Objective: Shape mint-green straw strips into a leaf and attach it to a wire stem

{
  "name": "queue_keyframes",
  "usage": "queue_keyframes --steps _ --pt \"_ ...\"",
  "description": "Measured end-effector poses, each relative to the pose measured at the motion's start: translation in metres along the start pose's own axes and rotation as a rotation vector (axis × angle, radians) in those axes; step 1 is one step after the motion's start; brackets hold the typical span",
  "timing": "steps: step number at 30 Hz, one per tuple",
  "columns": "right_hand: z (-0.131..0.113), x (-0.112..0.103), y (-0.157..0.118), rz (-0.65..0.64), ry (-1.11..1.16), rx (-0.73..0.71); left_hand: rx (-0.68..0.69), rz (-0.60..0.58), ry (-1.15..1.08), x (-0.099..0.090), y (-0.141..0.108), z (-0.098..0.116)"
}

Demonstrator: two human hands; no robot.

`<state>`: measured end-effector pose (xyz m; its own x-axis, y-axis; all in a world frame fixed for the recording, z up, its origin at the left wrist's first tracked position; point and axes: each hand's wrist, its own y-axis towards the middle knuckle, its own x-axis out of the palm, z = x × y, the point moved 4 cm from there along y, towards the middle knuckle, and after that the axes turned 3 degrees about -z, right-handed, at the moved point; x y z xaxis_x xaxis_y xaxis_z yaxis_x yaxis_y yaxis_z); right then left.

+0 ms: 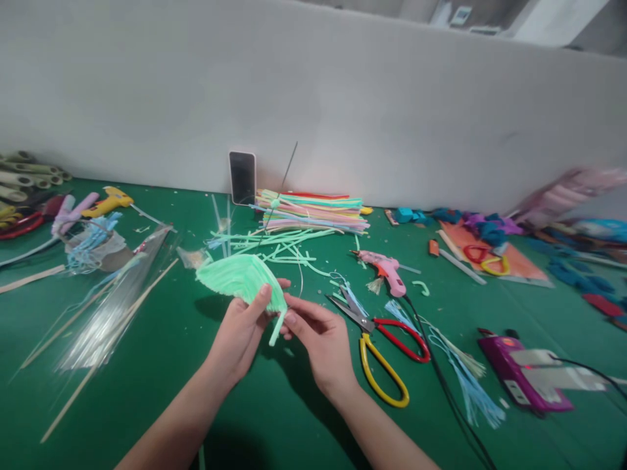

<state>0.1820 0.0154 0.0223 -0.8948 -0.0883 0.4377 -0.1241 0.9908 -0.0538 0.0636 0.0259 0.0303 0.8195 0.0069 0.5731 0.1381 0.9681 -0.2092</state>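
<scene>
A mint-green leaf shape made of fuzzy pipe cleaners (245, 275) is held up over the table, a short stem end hanging down at its right. My left hand (245, 326) grips its lower edge, thumb on top. At the stem end, my right hand (318, 336) pinches the leaf with thumb and fingertips; the exact contact is partly hidden. Right of my hands lie open scissors (365, 324) with one red and one yellow handle. A pink glue gun (386, 269) rests behind them. Loose green pipe cleaners (294, 245) are scattered beyond the leaf.
Bundled colored pipe cleaners (313, 212) and an upright phone (243, 177) stand by the wall. A yellow glue gun (110, 201), clear plastic sleeves (105, 320) and thin sticks (73, 405) are at left. A purple power strip (519, 372), cords and blue tassels (470, 385) lie at right.
</scene>
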Motion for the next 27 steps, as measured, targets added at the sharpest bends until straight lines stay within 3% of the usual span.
queue_keyframes --steps 4,10,13,17,23,27 --pt "-0.003 0.001 -0.002 0.000 -0.068 -0.127 -0.045 0.009 -0.034 0.002 -0.002 -0.003" --pt "-0.010 -0.001 -0.011 0.064 -0.372 -0.403 -0.092 -0.017 -0.051 0.004 -0.006 -0.008" --pt "-0.011 -0.003 -0.013 0.077 -0.416 -0.465 -0.080 -0.012 -0.057 0.005 -0.007 -0.008" --pt "-0.009 -0.003 -0.014 0.101 -0.401 -0.447 -0.021 0.023 -0.037 0.005 -0.005 -0.008" --pt "-0.004 0.001 -0.011 0.153 -0.255 -0.276 0.115 0.142 0.055 0.001 -0.004 -0.007" --pt "-0.005 0.001 -0.009 0.207 -0.208 -0.206 0.179 0.181 -0.008 -0.001 -0.003 -0.001"
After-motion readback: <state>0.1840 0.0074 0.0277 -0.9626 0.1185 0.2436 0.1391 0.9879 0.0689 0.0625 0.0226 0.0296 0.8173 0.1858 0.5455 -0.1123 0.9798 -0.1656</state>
